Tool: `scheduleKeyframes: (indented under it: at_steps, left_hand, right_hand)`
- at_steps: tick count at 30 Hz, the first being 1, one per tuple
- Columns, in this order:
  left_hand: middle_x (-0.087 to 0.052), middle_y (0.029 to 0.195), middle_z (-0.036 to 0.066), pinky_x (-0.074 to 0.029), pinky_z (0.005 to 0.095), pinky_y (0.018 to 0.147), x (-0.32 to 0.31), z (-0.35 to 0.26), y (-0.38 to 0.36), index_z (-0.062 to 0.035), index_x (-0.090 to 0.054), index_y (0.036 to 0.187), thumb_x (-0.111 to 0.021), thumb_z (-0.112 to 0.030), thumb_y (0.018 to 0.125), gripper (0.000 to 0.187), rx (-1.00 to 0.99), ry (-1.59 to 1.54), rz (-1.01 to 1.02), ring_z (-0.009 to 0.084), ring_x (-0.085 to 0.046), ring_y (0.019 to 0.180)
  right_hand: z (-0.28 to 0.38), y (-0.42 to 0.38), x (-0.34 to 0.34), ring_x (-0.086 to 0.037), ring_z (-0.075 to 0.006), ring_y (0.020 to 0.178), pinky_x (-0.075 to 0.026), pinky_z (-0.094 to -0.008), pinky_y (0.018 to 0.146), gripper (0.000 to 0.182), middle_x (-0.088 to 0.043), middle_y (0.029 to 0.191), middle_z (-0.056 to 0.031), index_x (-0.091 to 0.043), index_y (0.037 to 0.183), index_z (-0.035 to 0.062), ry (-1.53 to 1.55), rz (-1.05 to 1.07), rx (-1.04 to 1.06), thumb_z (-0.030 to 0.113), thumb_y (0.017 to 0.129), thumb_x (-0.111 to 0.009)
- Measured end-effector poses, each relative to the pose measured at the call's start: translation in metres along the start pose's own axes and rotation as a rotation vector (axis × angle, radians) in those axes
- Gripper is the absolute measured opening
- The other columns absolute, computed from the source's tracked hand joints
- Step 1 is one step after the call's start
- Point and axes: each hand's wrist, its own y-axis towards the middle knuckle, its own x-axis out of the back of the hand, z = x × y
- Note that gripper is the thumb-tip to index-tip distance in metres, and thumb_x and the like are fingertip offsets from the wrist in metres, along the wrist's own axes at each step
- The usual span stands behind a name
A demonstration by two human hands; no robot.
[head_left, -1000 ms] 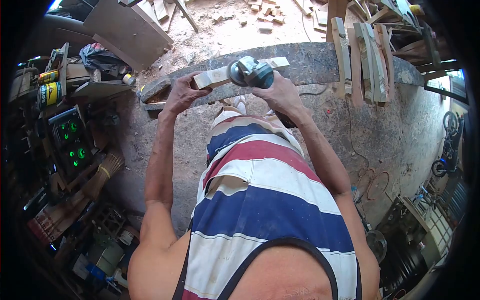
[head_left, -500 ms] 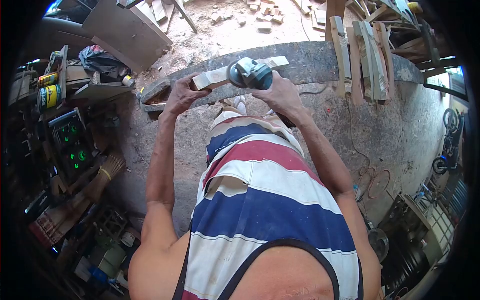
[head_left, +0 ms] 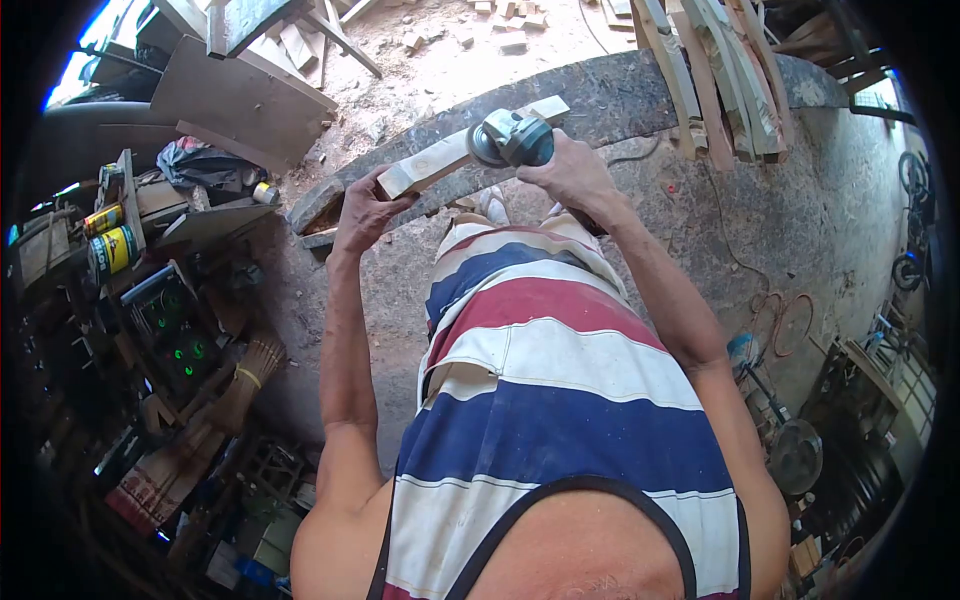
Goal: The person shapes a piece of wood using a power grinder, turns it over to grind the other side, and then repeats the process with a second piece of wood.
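My left hand (head_left: 366,212) is closed around the near left end of a pale wooden piece (head_left: 432,164), which lies at a slant over the dark workbench (head_left: 600,98). In my right hand (head_left: 582,180) is an angle grinder (head_left: 520,138), held by its body. Its round disc and guard overlap the middle of the wood, and the wood's far end shows beyond the tool. The disc's contact with the wood is hidden under the grinder head.
Several long wood strips (head_left: 700,75) lean across the bench's right part. Offcuts (head_left: 512,42) and sawdust cover the floor beyond. A cable (head_left: 722,215) trails over the floor at right. Cluttered shelves with a yellow-labelled can (head_left: 113,250) stand at left.
The grinder has shifted a little along the wood toward its far right end, baring more of the near part. The wood slants more. My head view has tilted slightly.
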Motion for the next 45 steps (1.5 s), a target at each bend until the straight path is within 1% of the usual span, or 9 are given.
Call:
scheduleKeyframes:
  at_steps: [5,9,12,17,26,33,38,41,45]
  left_hand:
    - [-0.077,0.128,0.004,-0.058,0.0285,0.105,0.006,0.015,0.004,0.0009,-0.068,0.142,-0.095,-0.004,0.085,0.064,0.014,-0.015,-0.019,0.0123,-0.072,0.116]
    - [-0.078,0.126,0.003,-0.058,0.0287,0.103,-0.001,0.000,0.000,0.0004,-0.068,0.143,-0.095,-0.005,0.086,0.063,0.016,0.000,-0.017,0.0115,-0.072,0.114]
    - [-0.078,0.124,0.003,-0.058,0.0287,0.101,-0.002,-0.006,-0.001,-0.0005,-0.069,0.142,-0.094,-0.007,0.087,0.061,0.006,0.055,-0.029,0.0109,-0.072,0.112]
    - [-0.079,0.121,0.004,-0.058,0.0292,0.100,-0.002,0.001,-0.003,-0.0011,-0.071,0.139,-0.094,-0.009,0.088,0.057,0.013,0.101,-0.052,0.0107,-0.072,0.109]
    - [-0.076,0.127,0.003,-0.058,0.0310,0.106,-0.003,0.000,-0.002,-0.0005,-0.069,0.140,-0.093,-0.001,0.087,0.059,0.038,0.042,-0.041,0.0129,-0.071,0.115]
    - [-0.077,0.124,0.004,-0.059,0.0305,0.103,-0.008,-0.015,-0.005,-0.0018,-0.069,0.141,-0.093,-0.002,0.086,0.059,0.055,0.174,-0.077,0.0123,-0.072,0.111]
    - [-0.078,0.121,0.004,-0.059,0.0307,0.103,-0.008,-0.023,-0.003,-0.0017,-0.069,0.140,-0.093,-0.006,0.087,0.058,0.062,0.255,-0.060,0.0120,-0.072,0.110]
    - [-0.081,0.107,0.004,-0.059,0.0295,0.085,-0.010,-0.015,-0.002,-0.0025,-0.073,0.139,-0.095,-0.015,0.086,0.059,-0.047,0.192,-0.108,0.0091,-0.070,0.093]
    - [-0.081,0.107,0.004,-0.059,0.0293,0.085,-0.007,-0.011,-0.001,-0.0033,-0.073,0.140,-0.095,-0.016,0.086,0.059,-0.031,0.207,-0.093,0.0091,-0.070,0.093]
  right_hand:
    - [-0.015,0.009,-0.011,-0.077,-0.0476,0.109,-0.061,-0.0513,0.097,0.086,-0.078,0.114,-0.0330,-0.068,0.129,-0.0077,0.034,0.039,-0.021,0.063,0.082,-0.083]
    - [0.018,-0.009,-0.007,-0.077,-0.0487,0.110,-0.061,-0.0522,0.097,0.090,-0.077,0.114,-0.0337,-0.066,0.131,-0.0078,0.002,0.062,0.046,0.067,0.082,-0.082]
    - [0.017,-0.007,-0.008,-0.077,-0.0442,0.110,-0.059,-0.0503,0.099,0.079,-0.078,0.114,-0.0299,-0.065,0.132,-0.0048,0.015,0.065,0.048,0.056,0.085,-0.084]
    - [0.005,0.003,0.001,-0.078,-0.0450,0.105,-0.062,-0.0485,0.094,0.078,-0.079,0.114,-0.0305,-0.068,0.130,-0.0063,-0.015,0.038,-0.019,0.055,0.085,-0.084]
    - [0.047,-0.014,-0.004,-0.077,-0.0449,0.111,-0.060,-0.0492,0.097,0.075,-0.078,0.117,-0.0304,-0.070,0.130,-0.0042,0.146,0.131,0.153,0.055,0.086,-0.083]
    - [0.048,-0.004,-0.008,-0.079,-0.0443,0.104,-0.063,-0.0500,0.093,0.084,-0.079,0.110,-0.0313,-0.065,0.131,-0.0100,-0.030,0.126,0.145,0.057,0.085,-0.084]
    - [0.042,-0.003,0.002,-0.080,-0.0426,0.101,-0.064,-0.0490,0.091,0.084,-0.079,0.107,-0.0294,-0.065,0.132,-0.0095,-0.094,0.108,0.136,0.058,0.085,-0.084]
    - [0.039,-0.001,0.006,-0.081,-0.0415,0.101,-0.064,-0.0490,0.092,0.081,-0.080,0.108,-0.0283,-0.066,0.134,-0.0068,-0.088,0.094,0.133,0.056,0.086,-0.084]
    - [0.026,0.003,0.005,-0.080,-0.0413,0.102,-0.064,-0.0494,0.092,0.076,-0.080,0.110,-0.0270,-0.068,0.134,-0.0030,-0.042,0.051,0.179,0.055,0.087,-0.084]
